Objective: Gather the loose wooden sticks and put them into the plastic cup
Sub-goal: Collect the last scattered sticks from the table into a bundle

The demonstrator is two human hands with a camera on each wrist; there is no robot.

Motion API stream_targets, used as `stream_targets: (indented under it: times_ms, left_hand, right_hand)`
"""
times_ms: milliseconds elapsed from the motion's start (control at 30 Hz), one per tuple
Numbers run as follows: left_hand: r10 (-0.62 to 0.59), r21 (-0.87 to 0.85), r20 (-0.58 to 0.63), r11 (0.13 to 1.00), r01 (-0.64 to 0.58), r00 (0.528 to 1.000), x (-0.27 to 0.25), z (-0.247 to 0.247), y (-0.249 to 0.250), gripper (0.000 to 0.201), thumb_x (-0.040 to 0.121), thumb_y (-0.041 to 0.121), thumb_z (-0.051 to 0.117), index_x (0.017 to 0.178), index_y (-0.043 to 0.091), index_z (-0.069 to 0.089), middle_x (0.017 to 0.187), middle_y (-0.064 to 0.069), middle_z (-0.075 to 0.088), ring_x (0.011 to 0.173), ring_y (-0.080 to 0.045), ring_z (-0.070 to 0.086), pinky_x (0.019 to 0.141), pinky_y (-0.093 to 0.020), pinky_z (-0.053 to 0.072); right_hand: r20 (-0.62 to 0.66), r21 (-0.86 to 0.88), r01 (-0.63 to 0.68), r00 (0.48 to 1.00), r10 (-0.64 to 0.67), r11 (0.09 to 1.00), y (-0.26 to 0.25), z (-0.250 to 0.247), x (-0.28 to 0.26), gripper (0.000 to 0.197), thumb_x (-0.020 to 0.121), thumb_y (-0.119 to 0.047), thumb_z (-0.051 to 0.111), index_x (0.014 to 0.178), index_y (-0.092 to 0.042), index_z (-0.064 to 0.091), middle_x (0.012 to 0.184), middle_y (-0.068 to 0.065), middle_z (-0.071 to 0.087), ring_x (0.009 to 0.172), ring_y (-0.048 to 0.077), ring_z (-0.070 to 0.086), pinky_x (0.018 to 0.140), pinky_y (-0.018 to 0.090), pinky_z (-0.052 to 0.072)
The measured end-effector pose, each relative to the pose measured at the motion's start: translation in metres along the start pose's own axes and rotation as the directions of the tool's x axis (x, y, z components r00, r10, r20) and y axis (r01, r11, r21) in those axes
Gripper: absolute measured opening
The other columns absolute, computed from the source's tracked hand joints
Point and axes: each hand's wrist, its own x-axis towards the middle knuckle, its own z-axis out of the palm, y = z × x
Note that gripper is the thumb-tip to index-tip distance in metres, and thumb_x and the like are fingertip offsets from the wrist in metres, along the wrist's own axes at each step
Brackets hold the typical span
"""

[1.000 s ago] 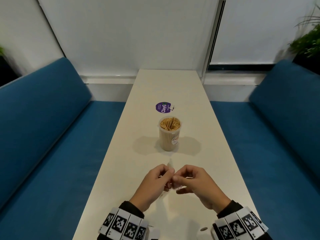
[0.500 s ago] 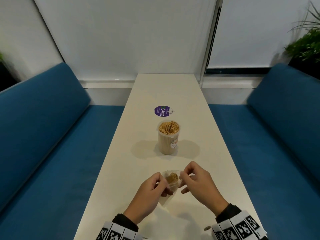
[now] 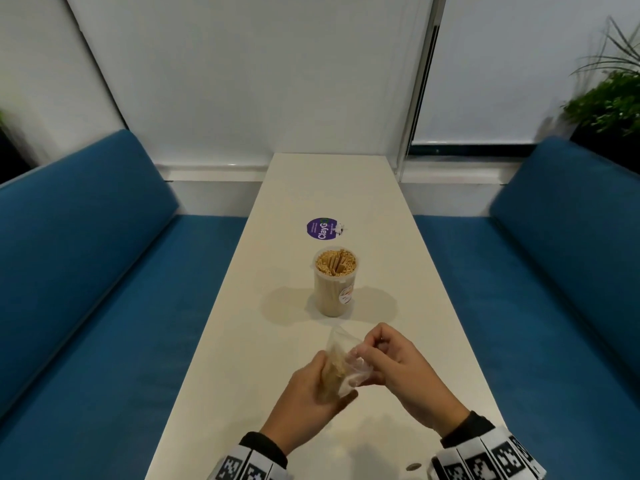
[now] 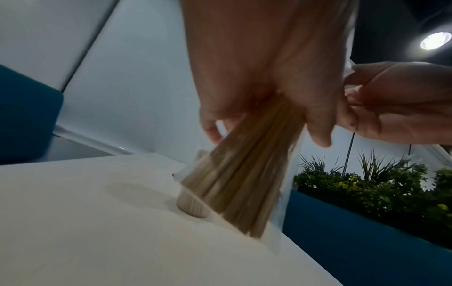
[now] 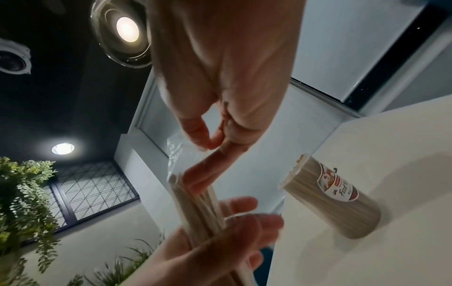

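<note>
The left hand (image 3: 304,393) gripped a bundle of wooden sticks (image 4: 242,185) inside a clear bag (image 3: 341,344), whose edge the right hand (image 3: 398,368) pinched. The stick-filled plastic cup (image 3: 335,287) stood upright on the bench (image 3: 242,341) beyond.

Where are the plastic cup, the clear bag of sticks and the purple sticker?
plastic cup (image 3: 334,289): head view, its side wall.
clear bag (image 3: 341,344): head view, its upper part.
purple sticker (image 3: 321,229): head view, its centre.

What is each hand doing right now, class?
Left hand: grips the bundle of wooden sticks inside the clear bag.
Right hand: pinches the bag's open edge.
</note>
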Motion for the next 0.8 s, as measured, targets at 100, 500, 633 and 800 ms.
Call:
stream_targets:
  times_ms: [100, 500, 633, 800]
  left_hand:
    - [0.007, 0.006, 0.010, 1.000, -0.007, 1.000, -0.001, -0.001, -0.002, 0.027, 0.084, 0.034, 0.062, 0.105, 0.019, 0.058, 0.092, 0.000, 0.069, 0.086, -0.021, 0.063, 0.076, -0.035, 0.050]
    - [0.035, 0.307, -0.013, 0.951, -0.029, 0.999, 0.000, -0.003, -0.008, 0.021, 0.084, 0.037, 0.061, 0.094, 0.019, 0.060, 0.068, 0.009, 0.056, 0.061, -0.010, 0.047, 0.062, -0.030, 0.045]
    - [0.058, 0.305, 0.014, 0.950, -0.059, 0.998, -0.003, -0.002, 0.002, 0.015, 0.083, 0.043, 0.061, 0.078, 0.031, 0.054, 0.062, 0.017, 0.054, 0.058, -0.002, 0.048, 0.056, -0.021, 0.038]
    - [0.014, 0.306, 0.034, 0.952, -0.024, 0.999, -0.003, 0.002, 0.009, 0.019, 0.088, 0.028, 0.058, 0.074, 0.033, 0.046, 0.067, 0.016, 0.053, 0.063, -0.004, 0.052, 0.057, -0.015, 0.039]
  right_hand:
    - [-0.045, -0.329, 0.092, 0.993, -0.113, 0.940, -0.002, -0.007, -0.001, 0.013, 0.086, -0.009, 0.064, 0.087, -0.012, 0.052, 0.090, 0.004, 0.059, 0.072, 0.008, 0.059, 0.065, 0.021, 0.051]
    - [0.503, -0.788, 0.533, 0.846, -0.179, 0.307, -0.008, -0.010, 0.002, 0.039, 0.088, -0.043, 0.057, 0.123, -0.025, 0.057, 0.127, -0.014, 0.052, 0.112, -0.008, 0.033, 0.096, 0.005, 0.028]
    - [0.450, -0.834, 0.448, 0.890, -0.073, 0.321, -0.008, -0.005, 0.001, 0.036, 0.092, -0.046, 0.050, 0.121, -0.027, 0.051, 0.116, -0.010, 0.056, 0.097, 0.001, 0.040, 0.090, 0.020, 0.041]
    - [0.452, -0.819, 0.440, 0.890, -0.058, 0.369, -0.005, 0.006, -0.001, 0.027, 0.093, -0.041, 0.048, 0.113, -0.024, 0.048, 0.103, -0.005, 0.055, 0.085, 0.007, 0.045, 0.080, 0.026, 0.044]
